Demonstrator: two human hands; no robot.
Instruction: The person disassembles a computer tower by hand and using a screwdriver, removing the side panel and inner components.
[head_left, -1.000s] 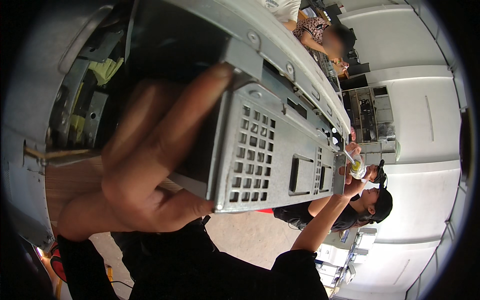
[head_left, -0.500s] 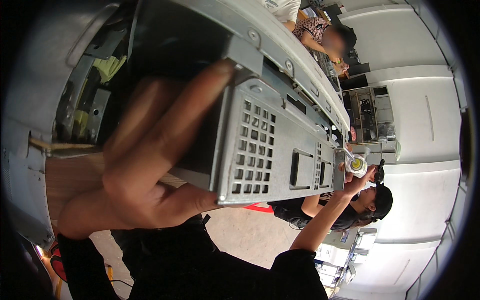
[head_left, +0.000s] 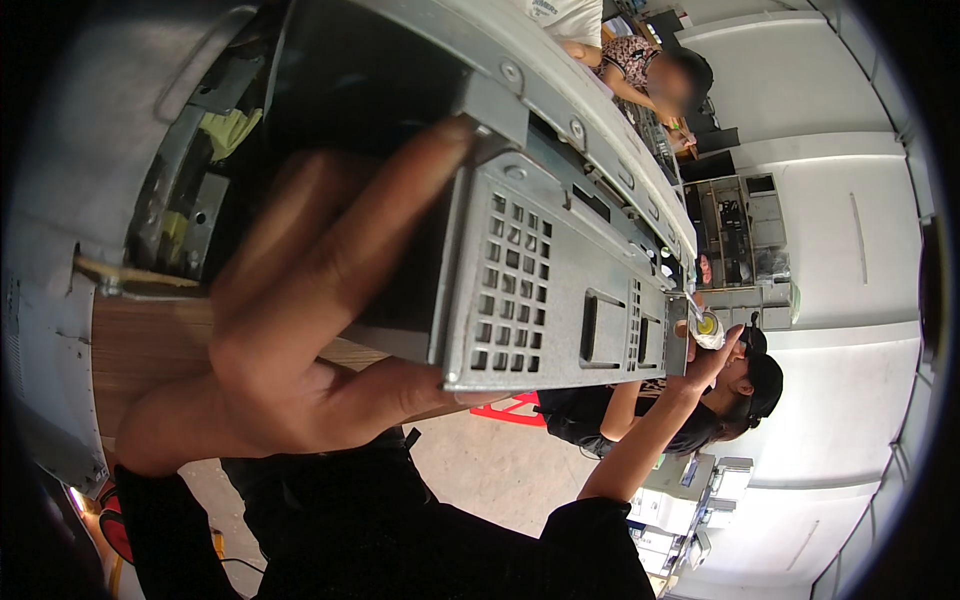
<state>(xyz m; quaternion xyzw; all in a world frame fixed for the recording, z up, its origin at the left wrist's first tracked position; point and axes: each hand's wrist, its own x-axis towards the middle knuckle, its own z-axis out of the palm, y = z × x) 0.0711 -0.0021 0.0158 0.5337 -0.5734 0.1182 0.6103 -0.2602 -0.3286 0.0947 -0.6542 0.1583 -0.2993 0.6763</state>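
Grey metal case (head_left: 565, 290), perforated panel on it, sits before the person's chest, near wood-grain worktop (head_left: 150, 340). Left hand (head_left: 290, 320) grips near panel edge. Right hand (head_left: 698, 370), far end, holds white-and-yellow tool (head_left: 709, 328); can't see its tip from here.

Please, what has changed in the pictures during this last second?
The perforated metal panel has risen and shifted slightly right in the picture at its near lower corner. Nothing was visibly taken or released. The left hand still grips the panel; the right hand remains at the screwdriver.
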